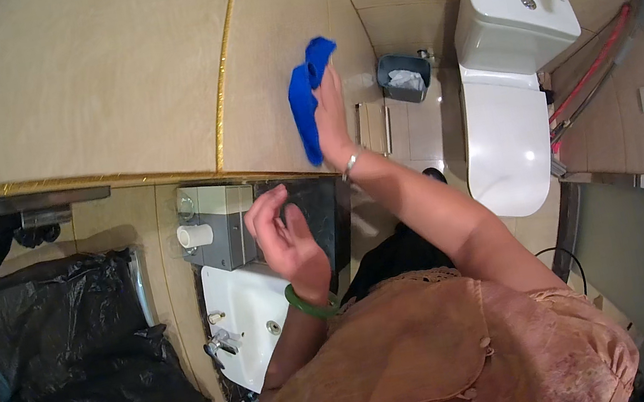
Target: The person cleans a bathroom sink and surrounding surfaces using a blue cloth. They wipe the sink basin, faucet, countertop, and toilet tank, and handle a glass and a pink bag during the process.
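A bright blue cloth (303, 111) lies against the beige tiled wall (275, 40), right of a gold grout line. My right hand (332, 115), a silver bracelet at its wrist, holds the cloth flat to the wall; its palm side and some fingers are hidden. Lower and to the left, my left hand (288, 240) hovers near the sink, its fingers loosely bent and apart, with nothing in it. A green bangle (309, 302) circles that wrist.
A white sink (238, 298) with a chrome tap (225, 342) and a grey dispenser (228, 245) stand at left. Black plastic bags (80, 374) hang or lie farther left. A white toilet (506, 130) and a small bin (406, 80) stand at right.
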`<act>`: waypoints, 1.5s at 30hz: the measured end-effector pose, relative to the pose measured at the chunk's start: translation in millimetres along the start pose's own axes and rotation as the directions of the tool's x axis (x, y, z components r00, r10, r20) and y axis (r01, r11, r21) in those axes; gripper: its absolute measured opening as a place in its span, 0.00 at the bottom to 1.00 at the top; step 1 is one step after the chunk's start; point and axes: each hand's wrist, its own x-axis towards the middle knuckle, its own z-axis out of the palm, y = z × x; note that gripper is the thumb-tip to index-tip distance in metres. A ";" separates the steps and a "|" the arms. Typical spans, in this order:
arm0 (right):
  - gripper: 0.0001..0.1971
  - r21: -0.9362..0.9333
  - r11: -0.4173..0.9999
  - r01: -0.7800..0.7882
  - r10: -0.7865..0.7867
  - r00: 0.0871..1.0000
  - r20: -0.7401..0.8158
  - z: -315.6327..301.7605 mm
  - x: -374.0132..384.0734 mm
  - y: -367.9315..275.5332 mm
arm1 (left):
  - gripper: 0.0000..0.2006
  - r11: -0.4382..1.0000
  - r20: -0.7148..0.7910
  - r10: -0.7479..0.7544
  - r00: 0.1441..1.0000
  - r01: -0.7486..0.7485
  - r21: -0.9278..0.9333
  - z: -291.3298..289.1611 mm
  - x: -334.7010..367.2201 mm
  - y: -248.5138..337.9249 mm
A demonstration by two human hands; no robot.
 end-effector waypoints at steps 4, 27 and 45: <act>0.31 0.087 0.985 0.147 -0.153 0.986 0.064 -9.3 -47.0 -59.1 | 0.08 0.827 0.027 -0.477 0.879 0.459 -0.324 -8.0 3.9 -36.3; 0.36 0.146 0.870 0.470 -0.492 0.848 0.197 -33.2 -63.8 -110.6 | 0.21 0.892 -0.244 -0.306 0.920 0.186 -0.413 -19.8 53.3 -30.6; 0.31 0.066 0.977 0.201 -0.209 0.968 0.142 -23.6 -61.0 -83.8 | 0.12 0.735 0.175 0.297 0.939 -0.342 0.585 -47.7 37.4 -54.1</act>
